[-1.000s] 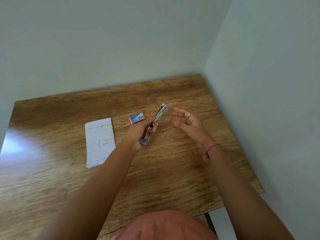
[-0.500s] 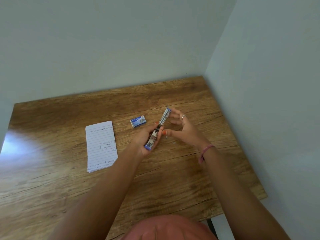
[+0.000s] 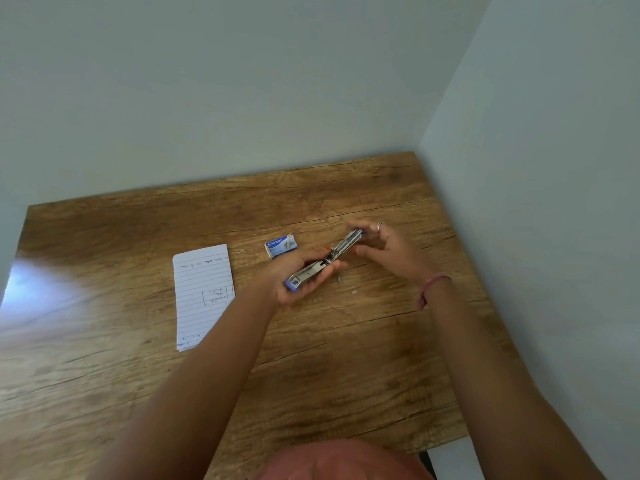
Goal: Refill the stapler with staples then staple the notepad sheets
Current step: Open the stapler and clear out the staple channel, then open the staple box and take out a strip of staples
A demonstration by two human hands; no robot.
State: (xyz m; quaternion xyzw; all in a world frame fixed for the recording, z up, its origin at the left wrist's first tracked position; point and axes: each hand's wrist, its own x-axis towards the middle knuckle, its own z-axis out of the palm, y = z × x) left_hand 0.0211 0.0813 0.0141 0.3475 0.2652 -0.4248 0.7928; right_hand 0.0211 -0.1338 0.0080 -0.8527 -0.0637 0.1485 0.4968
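The left hand point(image 3: 298, 275) grips the lower half of the opened stapler point(image 3: 325, 259); since half a second ago, the right hand point(image 3: 382, 245) has moved onto its far tip, fingers curled round it. The staple box point(image 3: 281, 245) lies just beyond, the notepad point(image 3: 202, 292) well left on the table point(image 3: 346, 358).

Staple box point(image 3: 281, 246): "Kangaro". Notepad point(image 3: 202, 292): handwriting, illegible.
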